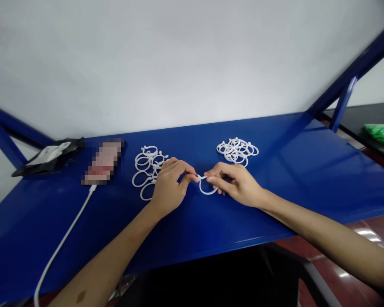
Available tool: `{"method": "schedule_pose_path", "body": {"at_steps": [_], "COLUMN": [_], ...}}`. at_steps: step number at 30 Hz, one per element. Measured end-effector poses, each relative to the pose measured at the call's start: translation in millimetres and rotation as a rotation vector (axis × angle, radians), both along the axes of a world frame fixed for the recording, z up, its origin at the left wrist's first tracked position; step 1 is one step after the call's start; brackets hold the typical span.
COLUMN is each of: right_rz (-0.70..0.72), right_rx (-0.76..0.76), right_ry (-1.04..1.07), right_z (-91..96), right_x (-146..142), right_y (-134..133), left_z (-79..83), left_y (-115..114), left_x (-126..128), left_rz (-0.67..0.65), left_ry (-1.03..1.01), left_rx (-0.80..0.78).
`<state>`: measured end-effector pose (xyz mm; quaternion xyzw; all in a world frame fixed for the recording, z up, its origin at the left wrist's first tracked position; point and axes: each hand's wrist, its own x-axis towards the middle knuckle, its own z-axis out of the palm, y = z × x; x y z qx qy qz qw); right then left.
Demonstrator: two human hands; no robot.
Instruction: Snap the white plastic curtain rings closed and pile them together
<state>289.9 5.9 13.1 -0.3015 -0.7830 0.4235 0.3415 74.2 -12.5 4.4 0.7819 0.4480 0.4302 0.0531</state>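
Observation:
Between my two hands is one white plastic ring (pixel 208 193), held just above the blue table. My left hand (pixel 173 183) pinches its upper left part, where a small tab or clasp seems to be, partly hidden by the fingertips. On the ring's upper right side, the thumb and fingers of my right hand (pixel 233 181) are closed. A group of similar white rings (pixel 142 162) with small clasps lies left of my left hand, some of it covered by that hand. Beyond my right hand sits another heap of white rings (pixel 238 149), overlapping one another.
A blue table (pixel 192 145) stands against a pale wall. At its left lie a blurred-out phone-like object (pixel 104 162) with a white cable (pixel 64 238) and a black plastic package (pixel 49 155). Blue frame bars rise at both sides. A green bag (pixel 382 133) is at far right.

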Motion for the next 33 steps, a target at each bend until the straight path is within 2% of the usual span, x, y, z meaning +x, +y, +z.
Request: {"method": "schedule_pose_path", "body": {"at_steps": [4, 10, 16, 24, 27, 30, 33], "right_rz": [-0.015, -0.030, 0.058, 0.149, 0.090, -0.020, -0.243], "right_rx": [-0.006, 0.037, 0.025, 0.166, 0.208, 0.366, 0.484], "right_ry": [-0.009, -0.020, -0.003, -0.038, -0.052, -0.151, -0.243], "right_z": [0.6, 2.5, 2.4, 3.9, 1.9, 2.6, 5.9], "right_x": [-1.4, -2.1, 1.8, 3.6, 1.6, 6.9, 22.1], "right_y": [0.0, 1.0, 4.0, 1.0, 5.4, 18.3, 36.8], "left_z": [0.5, 6.0, 6.3, 7.0, 7.3, 7.3, 8.7], "left_y": [-1.4, -3.6, -5.5, -11.2, -7.8, -0.1, 8.9], "left_x": [2.9, 5.5, 4.7, 6.5, 4.5, -3.0, -17.9], "left_rz": [-0.007, -0.087, -0.096, -0.117, -0.087, -0.048, 0.018], "left_ry": [-0.010, -0.008, -0.008, 0.006, 0.054, 0.152, 0.260], "left_rx": [0.084, 0.101, 0.118, 0.110, 0.087, 0.032, -0.046]}}
